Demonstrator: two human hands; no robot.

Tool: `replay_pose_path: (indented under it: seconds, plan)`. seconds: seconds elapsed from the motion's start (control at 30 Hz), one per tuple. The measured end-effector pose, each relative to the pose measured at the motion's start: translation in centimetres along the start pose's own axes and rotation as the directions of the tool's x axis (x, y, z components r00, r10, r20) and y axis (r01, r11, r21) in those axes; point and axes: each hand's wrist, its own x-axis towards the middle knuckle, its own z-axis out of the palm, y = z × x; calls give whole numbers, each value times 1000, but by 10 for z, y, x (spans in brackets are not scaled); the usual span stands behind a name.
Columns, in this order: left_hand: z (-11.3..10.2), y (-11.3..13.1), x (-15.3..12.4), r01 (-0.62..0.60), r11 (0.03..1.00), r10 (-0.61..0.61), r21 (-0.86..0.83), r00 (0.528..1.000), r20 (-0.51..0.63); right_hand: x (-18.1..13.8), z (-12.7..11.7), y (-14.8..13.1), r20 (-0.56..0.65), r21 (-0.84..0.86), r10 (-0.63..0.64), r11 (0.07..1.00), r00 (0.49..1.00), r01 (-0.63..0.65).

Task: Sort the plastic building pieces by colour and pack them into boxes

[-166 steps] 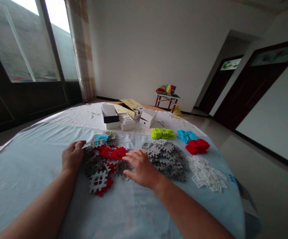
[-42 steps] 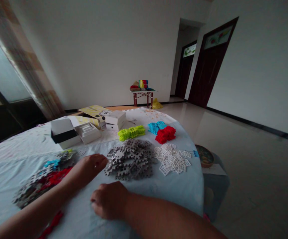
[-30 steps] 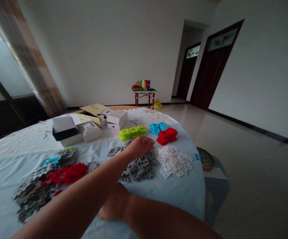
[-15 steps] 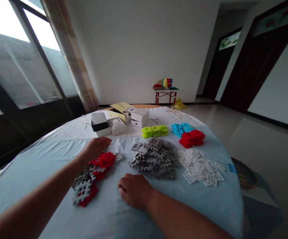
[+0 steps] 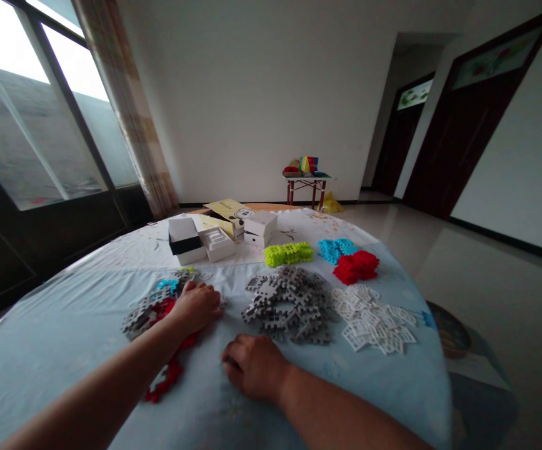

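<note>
Mixed pile (image 5: 145,314): we see flat notched lattice pieces, mostly grey with red among them, heaped loosely on the tabletop at nine o'clock of the grey pile.
Contact: our left hand (image 5: 195,306) lies palm-down on its three o'clock edge.
Red pieces (image 5: 166,380): a few trail out flat toward six o'clock.
Blue piece (image 5: 167,285): at the heap's twelve o'clock edge.
Grey pile (image 5: 289,303): all-grey pieces of the same kind, heaped, at one o'clock of our curled right hand (image 5: 252,365), near but apart.
</note>
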Motion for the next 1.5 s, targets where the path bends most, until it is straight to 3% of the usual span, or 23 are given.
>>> replay_pose_path:
  seconds: [0.13,0.27,0.47,0.67,0.87,1.07,1.3,1.5]
  plan:
    - [-5,-7,-3,71,996,-74,-46,996,-53,1,1,1,8,10,-2,1000,1000,1]
    - [-16,-25,-4,204,963,-230,-178,963,-139,0,1,1,13,6,-6,1000,1000,6]
    - [-25,-45,7,343,777,-452,-528,887,-90,1,-1,0,22,-5,1,1000,1000,-1]
    - [-17,-18,19,331,545,-427,-770,900,84,0,-2,0,27,-45,12,999,1000,-10]
    - [-6,16,38,375,457,-372,-806,904,210,0,-1,1,27,-63,13,998,1000,-11]
    - [-1,33,66,383,535,-294,-753,920,259,-1,-1,1,38,-66,16,998,999,-14]
    - [-9,-15,53,313,747,-366,-586,930,30,-2,-4,0,58,-39,14,999,998,-12]
    - [-8,-36,22,215,882,-232,-418,973,10,0,-2,0,57,4,-9,1000,998,9]
